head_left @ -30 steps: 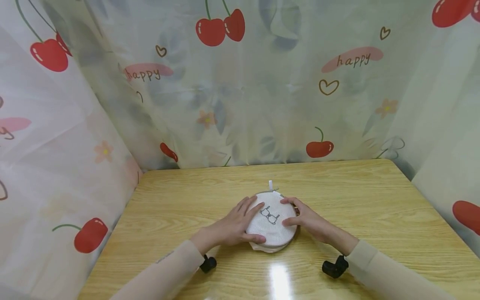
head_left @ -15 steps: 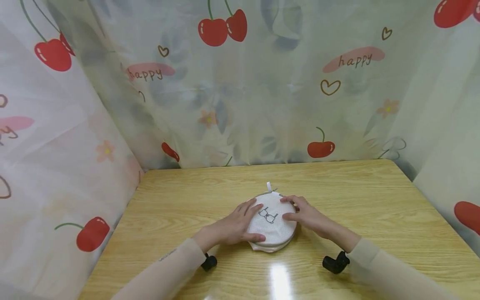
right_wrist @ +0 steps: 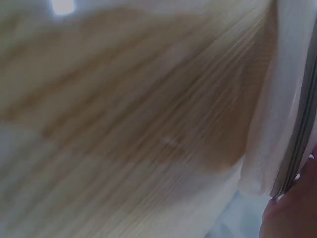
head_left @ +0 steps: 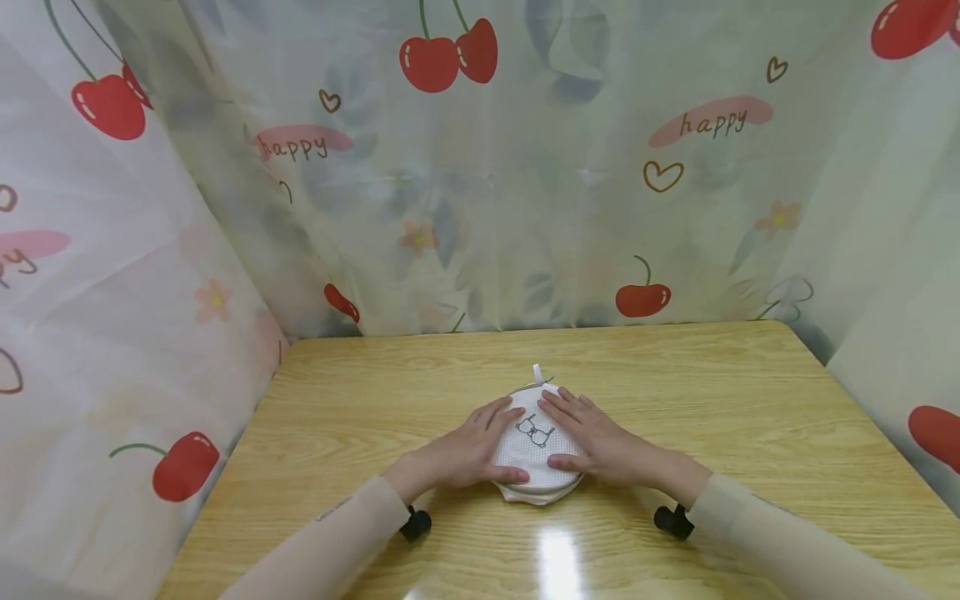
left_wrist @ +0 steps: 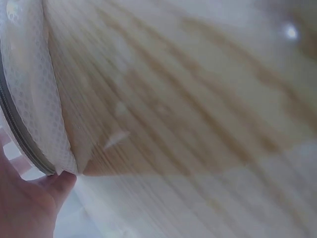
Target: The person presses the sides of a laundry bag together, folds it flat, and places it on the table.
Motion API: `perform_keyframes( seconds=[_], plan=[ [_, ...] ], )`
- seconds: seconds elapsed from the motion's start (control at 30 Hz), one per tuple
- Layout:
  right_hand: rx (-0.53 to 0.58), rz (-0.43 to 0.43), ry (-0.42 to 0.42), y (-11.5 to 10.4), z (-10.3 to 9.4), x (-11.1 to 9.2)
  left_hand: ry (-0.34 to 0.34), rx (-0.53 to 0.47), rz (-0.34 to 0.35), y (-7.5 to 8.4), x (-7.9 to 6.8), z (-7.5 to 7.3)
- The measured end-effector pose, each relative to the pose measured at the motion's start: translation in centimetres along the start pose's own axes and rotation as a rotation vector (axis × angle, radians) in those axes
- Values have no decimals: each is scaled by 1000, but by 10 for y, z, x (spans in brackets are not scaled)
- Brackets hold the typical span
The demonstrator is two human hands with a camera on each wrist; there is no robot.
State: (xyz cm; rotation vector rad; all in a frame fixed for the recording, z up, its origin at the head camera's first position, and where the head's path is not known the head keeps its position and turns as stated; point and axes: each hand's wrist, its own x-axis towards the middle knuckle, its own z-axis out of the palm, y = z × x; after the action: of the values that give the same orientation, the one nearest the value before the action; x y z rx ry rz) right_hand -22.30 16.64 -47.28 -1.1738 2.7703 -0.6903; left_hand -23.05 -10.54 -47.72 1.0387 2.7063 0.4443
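Observation:
A round white mesh laundry bag point(head_left: 527, 457) with a bra drawn on its top lies on the table. My left hand point(head_left: 471, 450) rests on its left side, fingers spread over the top and thumb near the front edge. From the right, my right hand point(head_left: 609, 443) lies across the top with its fingers extended. A grey zipper point(left_wrist: 21, 130) runs round the bag's side in the left wrist view, with the thumb close to it. The right wrist view shows the zipper point(right_wrist: 300, 116) beside part of the right hand. A small white loop point(head_left: 537, 372) sticks up at the back.
The wooden table point(head_left: 375, 392) extends on all sides of the bag. A curtain point(head_left: 480, 183) printed with cherries and hearts hangs behind the table and at both sides. Black wrist cameras point(head_left: 416, 525) hang below the sleeves.
My right hand has shifted left, farther over the bag, and its fingers have straightened on the top. The left hand stays at the left side.

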Motion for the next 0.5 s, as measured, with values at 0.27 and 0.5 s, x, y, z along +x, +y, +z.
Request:
perform_keyframes(
  seconds=[0.27, 0.5],
  plan=[
    [-121, -35, -68, 6, 5, 4, -48, 3, -2, 0, -1, -1],
    [-124, -48, -102, 10, 10, 7, -124, 74, -9, 1, 0, 2]
  ],
)
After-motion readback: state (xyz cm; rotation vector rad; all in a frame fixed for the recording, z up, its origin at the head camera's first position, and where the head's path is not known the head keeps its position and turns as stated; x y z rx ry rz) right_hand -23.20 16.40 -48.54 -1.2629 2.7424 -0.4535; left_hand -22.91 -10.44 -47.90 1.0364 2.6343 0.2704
